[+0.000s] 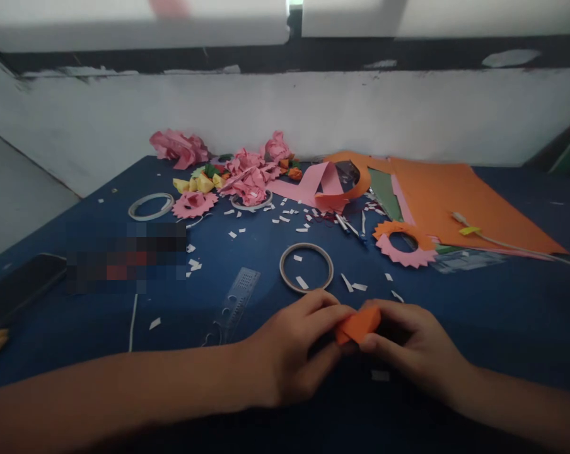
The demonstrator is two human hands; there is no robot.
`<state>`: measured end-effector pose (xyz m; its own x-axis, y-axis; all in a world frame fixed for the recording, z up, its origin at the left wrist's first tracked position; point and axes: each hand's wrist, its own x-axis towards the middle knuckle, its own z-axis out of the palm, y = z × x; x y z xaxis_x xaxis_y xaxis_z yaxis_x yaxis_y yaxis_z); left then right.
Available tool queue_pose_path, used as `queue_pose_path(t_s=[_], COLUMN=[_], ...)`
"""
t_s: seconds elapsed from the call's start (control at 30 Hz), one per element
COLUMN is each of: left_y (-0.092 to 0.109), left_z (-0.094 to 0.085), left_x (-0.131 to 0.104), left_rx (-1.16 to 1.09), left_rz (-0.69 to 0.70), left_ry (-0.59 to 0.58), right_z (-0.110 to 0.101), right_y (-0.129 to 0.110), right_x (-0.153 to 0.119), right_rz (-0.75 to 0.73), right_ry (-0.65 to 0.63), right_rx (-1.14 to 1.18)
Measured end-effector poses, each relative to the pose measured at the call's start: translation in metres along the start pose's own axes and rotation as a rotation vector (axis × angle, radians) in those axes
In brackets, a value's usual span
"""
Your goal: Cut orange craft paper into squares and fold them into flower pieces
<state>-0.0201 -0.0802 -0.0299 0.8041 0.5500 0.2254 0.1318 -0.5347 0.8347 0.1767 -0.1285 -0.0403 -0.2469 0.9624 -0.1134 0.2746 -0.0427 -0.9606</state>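
Observation:
A small folded piece of orange paper point(364, 323) is held between both hands near the front of the blue table. My left hand point(300, 343) pinches its left side, fingers curled over and under it. On the other side, my right hand point(415, 343) grips the paper with thumb in front and fingers behind. Just beyond the left hand lies a roll of tape point(282, 268), with white paper scraps inside its ring. A clear plastic ruler point(241, 293) rests left of that roll.
Crumpled pink paper flowers point(247, 173) and yellow paper pieces point(200, 183) crowd the back. Orange sheets point(448, 202) lie at the right under a white cable point(516, 242). A zigzag-edged paper ring point(410, 257), pens point(351, 228) and another tape roll point(130, 209) are scattered about. A phone point(24, 284) is at left.

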Motion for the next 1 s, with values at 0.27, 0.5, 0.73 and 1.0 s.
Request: queue_pose_path(t_s=[0.27,0.5,0.73,1.0], left_y=[0.003,0.003,0.001,-0.001], left_z=[-0.007,-0.009,-0.007,-0.013], left_x=[0.006,0.012,0.01,0.013], left_rx=[-0.142,-0.327,-0.511,-0.626], left_rz=[-0.215,-0.348,-0.408,-0.386], left_ry=[-0.244,-0.224,-0.186,-0.224], right_z=[-0.004,-0.007,-0.016,-0.012], right_y=[0.001,-0.002,-0.011,-0.004], right_x=[0.001,0.001,0.002,0.006], right_rz=[-0.148,-0.051,-0.003,0.06], right_ry=[-0.052,-0.124,-0.262,-0.181], right_rx=[-0.177,-0.104,0.039,0.091])
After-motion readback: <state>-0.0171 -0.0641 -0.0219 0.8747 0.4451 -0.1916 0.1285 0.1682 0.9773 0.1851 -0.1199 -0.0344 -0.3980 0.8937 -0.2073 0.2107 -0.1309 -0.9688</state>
